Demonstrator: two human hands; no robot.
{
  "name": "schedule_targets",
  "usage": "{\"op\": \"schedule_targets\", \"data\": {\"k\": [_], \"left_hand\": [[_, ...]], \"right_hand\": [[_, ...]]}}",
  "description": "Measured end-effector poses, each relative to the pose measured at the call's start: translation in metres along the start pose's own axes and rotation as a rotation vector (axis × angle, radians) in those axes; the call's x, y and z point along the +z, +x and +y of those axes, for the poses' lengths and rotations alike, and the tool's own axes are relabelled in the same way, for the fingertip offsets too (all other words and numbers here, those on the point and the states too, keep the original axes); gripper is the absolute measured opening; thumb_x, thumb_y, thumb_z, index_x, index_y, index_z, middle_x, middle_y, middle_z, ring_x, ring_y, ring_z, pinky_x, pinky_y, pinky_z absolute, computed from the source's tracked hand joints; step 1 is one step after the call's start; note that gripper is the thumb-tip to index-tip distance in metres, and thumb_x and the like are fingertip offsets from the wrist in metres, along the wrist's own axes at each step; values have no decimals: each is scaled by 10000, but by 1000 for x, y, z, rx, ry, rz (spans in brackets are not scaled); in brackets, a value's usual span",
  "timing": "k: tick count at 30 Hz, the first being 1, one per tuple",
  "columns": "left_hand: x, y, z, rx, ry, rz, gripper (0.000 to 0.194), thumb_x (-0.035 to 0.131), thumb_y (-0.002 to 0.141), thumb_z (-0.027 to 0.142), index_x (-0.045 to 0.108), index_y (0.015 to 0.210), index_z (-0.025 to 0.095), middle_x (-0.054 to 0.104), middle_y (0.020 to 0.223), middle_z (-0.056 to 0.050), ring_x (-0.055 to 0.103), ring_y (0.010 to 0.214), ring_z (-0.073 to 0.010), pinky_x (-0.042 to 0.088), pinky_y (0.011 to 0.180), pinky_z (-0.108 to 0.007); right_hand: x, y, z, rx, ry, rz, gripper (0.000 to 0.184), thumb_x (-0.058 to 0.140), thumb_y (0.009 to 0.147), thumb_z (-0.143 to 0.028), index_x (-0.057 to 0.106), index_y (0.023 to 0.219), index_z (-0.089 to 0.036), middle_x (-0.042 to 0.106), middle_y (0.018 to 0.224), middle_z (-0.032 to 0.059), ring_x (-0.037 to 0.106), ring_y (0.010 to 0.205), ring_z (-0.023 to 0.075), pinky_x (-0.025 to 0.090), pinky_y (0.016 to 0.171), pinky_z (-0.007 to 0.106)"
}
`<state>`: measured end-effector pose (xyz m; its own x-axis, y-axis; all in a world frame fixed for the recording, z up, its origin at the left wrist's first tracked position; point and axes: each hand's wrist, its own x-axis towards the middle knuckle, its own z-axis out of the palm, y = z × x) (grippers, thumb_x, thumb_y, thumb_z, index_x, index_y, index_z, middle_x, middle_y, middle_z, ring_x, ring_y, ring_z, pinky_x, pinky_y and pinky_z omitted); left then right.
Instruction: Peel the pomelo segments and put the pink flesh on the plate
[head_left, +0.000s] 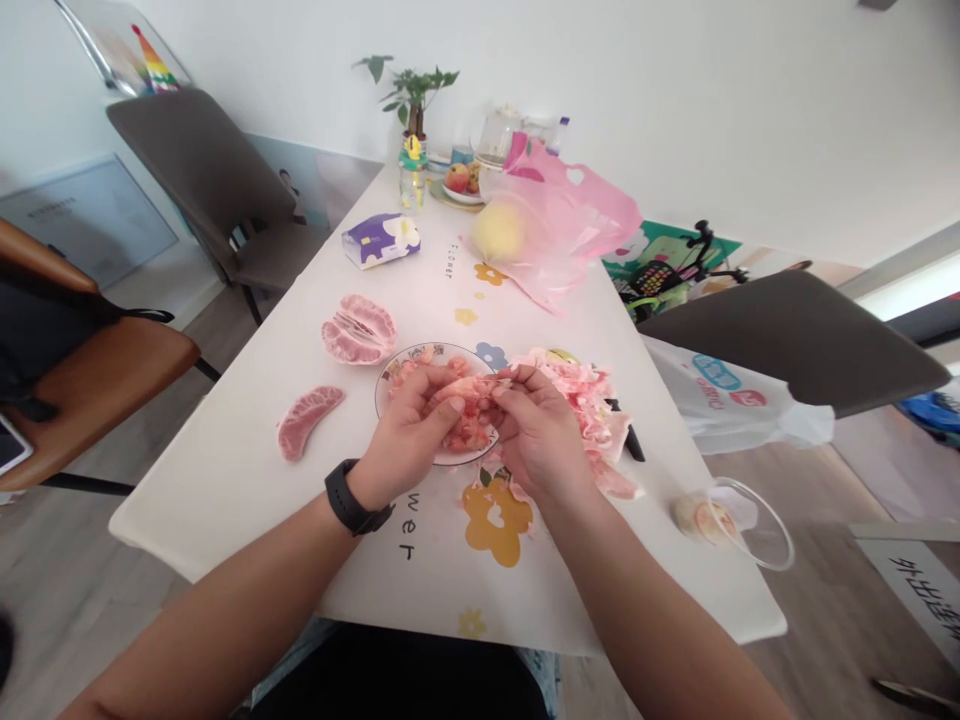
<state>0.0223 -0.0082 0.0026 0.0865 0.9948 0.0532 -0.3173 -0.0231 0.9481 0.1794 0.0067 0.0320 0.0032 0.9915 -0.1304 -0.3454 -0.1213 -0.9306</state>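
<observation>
Left hand: The bare left hand [409, 430], with a black sport watch [352, 497] on the wrist, is curled almost closed, and its fingers [450, 405] press on a piece of pink pomelo flesh [469, 395].

Right hand: The bare right hand [536, 430] is also nearly closed. It pinches the same piece from the other side, very near the left fingers. How firm the grip is, I cannot tell.

Pink piece: It is held just above a small round white plate with a patterned rim [435, 348], and more pink flesh lies on the plate under the hands.

Near the plate: On the right is a heap of torn pink pomelo skin [581, 400], with a black knife handle [628, 435] at its edge. On the left are an opened pink pomelo section [360, 328] and one crescent-shaped pink segment [309, 420].

Table: The long white table top [225, 490] has yellow flower prints.

Far end: There are a purple and white tissue packet [381, 240], a pale yellow whole pomelo [499, 230] in a pink plastic bag [559, 215], and a plate of red apples [461, 185].

Right edge: A clear plastic container [739, 525] sits there, with a pale piece of fruit inside.
</observation>
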Motion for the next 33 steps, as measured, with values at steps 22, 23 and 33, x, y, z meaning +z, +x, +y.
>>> {"op": "schedule_targets", "data": {"k": [22,23,33], "left_hand": [[2,4,11,-69,-239,158,404,893,783,437,669,1033,212,694,796,11,584,630,-111,463,559,-229],[2,4,11,-72,-244,156,395,889,789,430,667,1033,214,695,799,10,584,629,-111,465,560,-231],[-3,7,18,-20,-371,162,285,861,794,349,639,897,201,621,729,22,573,618,-107,460,528,-208]], "right_hand": [[21,19,10,-156,65,181,336,876,732,-244,613,940,-240,733,858,-23,622,688,115,521,634,254],[20,20,10,-152,55,178,321,873,734,-253,623,935,-239,704,823,-34,599,669,111,509,622,253],[10,22,4,31,-176,-203,231,866,780,-376,781,931,-223,619,671,-37,527,628,123,457,589,275]]}}
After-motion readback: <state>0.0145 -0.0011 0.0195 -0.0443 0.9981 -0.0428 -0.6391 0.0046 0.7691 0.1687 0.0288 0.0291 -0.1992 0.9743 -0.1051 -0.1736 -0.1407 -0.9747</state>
